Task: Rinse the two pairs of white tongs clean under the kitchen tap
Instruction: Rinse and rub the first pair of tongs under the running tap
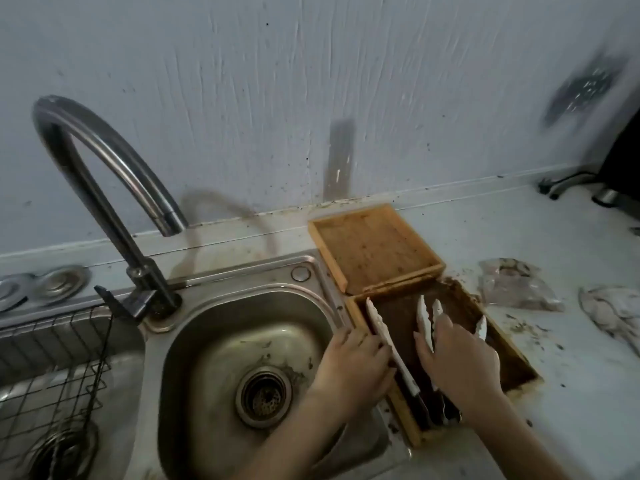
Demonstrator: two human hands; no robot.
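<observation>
Lower right of centre, both pairs of white tongs lie in a dirty wooden tray (pixel 356 308) beside the sink (pixel 242 341). The left hand (pixel 353 365) grips the left tongs (pixel 381 336) — the right hand (pixel 457 362) rests with spread fingers on the right tongs (pixel 425 320); whether it pinches them is unclear.

Sink (pixel 194 327), tap (pixel 114 161) – dull brushed metal; trays (pixel 375 251) – rough stained wood; tongs (pixel 424 320) – smooth white plastic.

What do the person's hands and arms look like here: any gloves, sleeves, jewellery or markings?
Both hands are bare, with no gloves. The left hand and right hand show no rings, watch or bracelet on the parts in view. Both forearms are uncovered right down to the frame's bottom edge, so no sleeve shows. No tattoos, plasters or other markings are visible, though the picture is dim and slightly soft.
</observation>
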